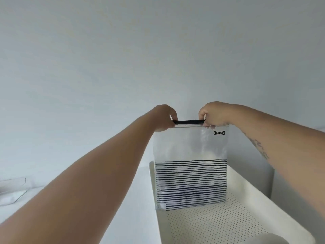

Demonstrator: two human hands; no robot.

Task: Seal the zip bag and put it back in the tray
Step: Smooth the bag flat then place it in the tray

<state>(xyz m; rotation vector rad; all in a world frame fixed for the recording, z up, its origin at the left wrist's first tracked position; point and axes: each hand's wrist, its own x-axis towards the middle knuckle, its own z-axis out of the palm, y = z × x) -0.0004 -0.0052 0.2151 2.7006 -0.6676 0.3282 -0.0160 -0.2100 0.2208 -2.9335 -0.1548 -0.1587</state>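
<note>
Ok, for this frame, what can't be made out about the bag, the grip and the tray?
- Head view: whether the zip bag is sealed; the left hand and right hand cover both ends of its black zip strip.
- Bag contents: only a dark blur behind the printed stripes.
- White perforated tray: near end cut off by the bottom edge.
- Rounded grey object: cropped, unidentifiable.
</note>
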